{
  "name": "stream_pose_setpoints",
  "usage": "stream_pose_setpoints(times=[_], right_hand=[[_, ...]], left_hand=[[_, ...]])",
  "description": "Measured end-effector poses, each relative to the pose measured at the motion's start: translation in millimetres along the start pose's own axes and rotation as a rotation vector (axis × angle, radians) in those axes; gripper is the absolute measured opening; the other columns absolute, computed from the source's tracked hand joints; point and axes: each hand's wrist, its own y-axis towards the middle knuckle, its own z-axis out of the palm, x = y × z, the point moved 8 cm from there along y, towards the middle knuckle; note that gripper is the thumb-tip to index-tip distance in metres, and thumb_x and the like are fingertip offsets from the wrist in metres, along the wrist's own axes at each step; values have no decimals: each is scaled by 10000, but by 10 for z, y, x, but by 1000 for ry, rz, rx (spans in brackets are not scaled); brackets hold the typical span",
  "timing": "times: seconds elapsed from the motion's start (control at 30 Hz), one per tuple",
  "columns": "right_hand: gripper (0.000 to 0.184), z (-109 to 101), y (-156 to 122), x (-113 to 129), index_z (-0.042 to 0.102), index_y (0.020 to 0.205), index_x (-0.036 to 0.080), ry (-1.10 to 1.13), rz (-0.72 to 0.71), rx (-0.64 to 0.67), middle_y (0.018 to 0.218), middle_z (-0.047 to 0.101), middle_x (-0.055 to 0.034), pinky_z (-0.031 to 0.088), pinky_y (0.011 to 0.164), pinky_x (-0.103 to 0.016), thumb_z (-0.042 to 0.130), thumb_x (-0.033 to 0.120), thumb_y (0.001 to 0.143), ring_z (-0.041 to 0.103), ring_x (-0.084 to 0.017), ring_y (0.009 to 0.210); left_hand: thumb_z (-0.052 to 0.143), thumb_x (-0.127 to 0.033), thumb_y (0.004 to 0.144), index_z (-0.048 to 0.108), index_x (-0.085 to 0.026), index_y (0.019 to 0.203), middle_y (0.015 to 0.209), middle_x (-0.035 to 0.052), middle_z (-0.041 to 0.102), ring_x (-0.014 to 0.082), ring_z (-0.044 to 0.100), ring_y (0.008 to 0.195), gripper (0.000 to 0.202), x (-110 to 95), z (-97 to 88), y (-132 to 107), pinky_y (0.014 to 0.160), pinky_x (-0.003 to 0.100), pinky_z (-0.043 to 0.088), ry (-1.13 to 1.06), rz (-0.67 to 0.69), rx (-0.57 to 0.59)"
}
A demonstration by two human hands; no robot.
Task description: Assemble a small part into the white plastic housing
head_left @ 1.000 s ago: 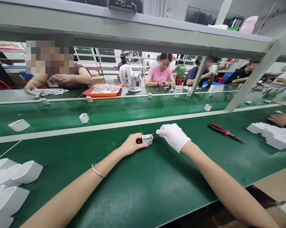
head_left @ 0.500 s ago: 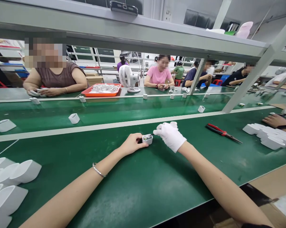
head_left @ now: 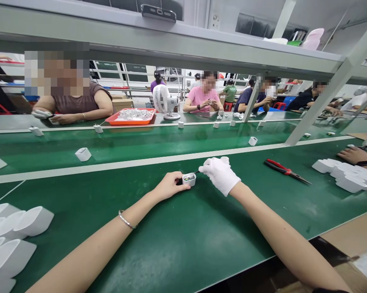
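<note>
A small white shell is held on the green desk, near the middle of the view. It stands with its open side up, and small dark and green parts are seen inside it. The bare left hand is closed around the left side of the shell, with the thumb and fingers pressed on it. A thin silver bracelet is worn on the left wrist.

The right hand is covered by a white glove. It is closed on a thin dark tool, and the tip of the tool is placed at the top right edge of the shell. What kind of tool it is cannot be told.

Red and black pliers are laid on the desk to the right, well apart from the hands. More white shells are piled at the far right, just beside another person's hand. A pile of big white shells is seen at the near left edge. Single white shells, such as one at the left, are spread along the green belt behind. An orange tray and a small white fan are set on the far side, where other people are seated.
</note>
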Motion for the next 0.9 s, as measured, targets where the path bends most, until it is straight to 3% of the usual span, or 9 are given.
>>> stream_pose_setpoints(times=[0.9], right_hand=[[213, 161, 53, 10, 664, 796, 262, 49, -7, 9, 804, 611, 5, 107, 598, -313, 485, 145, 799, 492, -111, 738]], left_hand=[[631, -389, 730, 615, -174, 742, 684, -37, 462, 104, 361, 601, 215, 15, 6, -6, 561, 245, 269, 32, 6, -12]])
